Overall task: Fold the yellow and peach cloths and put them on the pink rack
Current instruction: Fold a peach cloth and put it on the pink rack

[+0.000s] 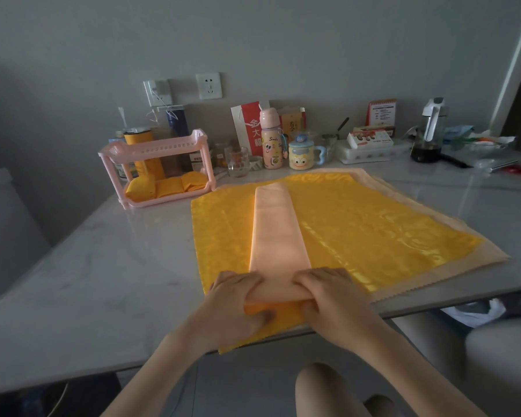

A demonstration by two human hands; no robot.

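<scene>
Cloth in a long folded strip (275,224), peach face up with yellow showing at its near end, lies lengthwise down the middle of a spread yellow cloth (358,224), which is itself laid over a peach cloth (469,261) whose border shows at the far and right sides. The strip's near end is held by both hands: the left hand (235,299) and the right hand (328,296) each have a grip curled over one corner, pinching the fabric. The step in hand is judged to be the turning of this near end away along the strip. It would be done well if both corners are carried forward level, the side edges are kept in line with the strip beneath, and the crease is pressed flat before the next turn, since the glossy fabric is likely to slide. Care is needed that the spread yellow cloth, whose near edge overhangs the surface (103,266), is not dragged off. The pink rack (154,145) stands at the far left, well apart, with folded yellow cloths (166,186) on its lower shelf; open surface lies between it and the hands. A pink bottle (271,139), a mug (303,155) and a glass (238,161) crowd the back edge just beyond the cloths.
</scene>
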